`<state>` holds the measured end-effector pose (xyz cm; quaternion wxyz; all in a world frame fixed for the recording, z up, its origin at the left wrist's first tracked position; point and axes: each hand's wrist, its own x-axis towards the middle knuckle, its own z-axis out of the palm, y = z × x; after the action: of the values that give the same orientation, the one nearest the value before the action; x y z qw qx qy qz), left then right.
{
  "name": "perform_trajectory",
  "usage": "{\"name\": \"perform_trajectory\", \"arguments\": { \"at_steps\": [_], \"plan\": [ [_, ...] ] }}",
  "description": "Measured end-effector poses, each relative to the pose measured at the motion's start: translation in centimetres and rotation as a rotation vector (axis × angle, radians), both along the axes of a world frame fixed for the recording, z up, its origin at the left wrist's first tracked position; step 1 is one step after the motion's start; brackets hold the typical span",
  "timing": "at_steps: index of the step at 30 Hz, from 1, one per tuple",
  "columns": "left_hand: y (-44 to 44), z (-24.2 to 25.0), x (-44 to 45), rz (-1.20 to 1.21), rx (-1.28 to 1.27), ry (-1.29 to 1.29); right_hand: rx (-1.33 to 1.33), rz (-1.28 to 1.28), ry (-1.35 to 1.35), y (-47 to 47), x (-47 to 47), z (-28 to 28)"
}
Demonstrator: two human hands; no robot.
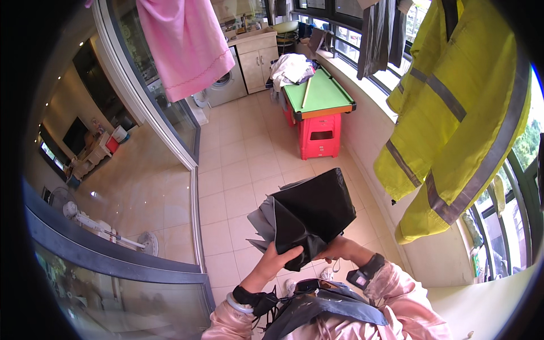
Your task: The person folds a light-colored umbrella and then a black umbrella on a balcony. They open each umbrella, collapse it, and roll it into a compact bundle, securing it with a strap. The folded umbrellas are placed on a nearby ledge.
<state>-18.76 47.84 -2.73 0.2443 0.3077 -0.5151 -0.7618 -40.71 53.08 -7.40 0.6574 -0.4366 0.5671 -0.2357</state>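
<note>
Between my hands, in front of my body, is a loosely furled black folding umbrella (314,208). Its canopy is bunched in pleats, with a grey side showing on the left and rib tips poking out there. My left hand (274,261) grips the lower left of the cloth, thumb lying across the black fabric. My right hand (340,250) is closed around the lower right end, its fingers partly hidden behind the cloth. A thin pale loop (337,267) dangles below the right hand. Both wrists wear black straps with small devices.
A small green pool table (321,94) on red plastic stools (321,138) carries a cue and heaped clothes (291,70). A yellow reflective jacket (459,114) hangs at right, a pink towel (187,46) at upper left. A sliding door frame (196,212) borders the tiled floor; a washing machine (227,83) stands behind.
</note>
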Motion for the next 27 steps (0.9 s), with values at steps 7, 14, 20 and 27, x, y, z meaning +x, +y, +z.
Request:
{"name": "perform_trajectory", "arguments": {
  "at_steps": [7,14,20,27],
  "plan": [
    [0.5,-0.9,1.0,-0.237,-0.406,-0.197,0.114,0.057,-0.414,1.1,-2.0,-0.5],
    [0.7,0.2,2.6,-0.383,-0.199,-0.189,0.133,-0.133,-0.352,0.3,-0.5,0.0],
    [0.2,0.5,3.8,-0.630,-0.108,-0.254,0.111,-0.242,-0.321,0.1,-1.4,1.3],
    [0.9,1.8,5.8,-0.468,-0.516,-0.192,0.183,-0.262,-0.383,-0.8,-3.1,0.9]
  ]
}}
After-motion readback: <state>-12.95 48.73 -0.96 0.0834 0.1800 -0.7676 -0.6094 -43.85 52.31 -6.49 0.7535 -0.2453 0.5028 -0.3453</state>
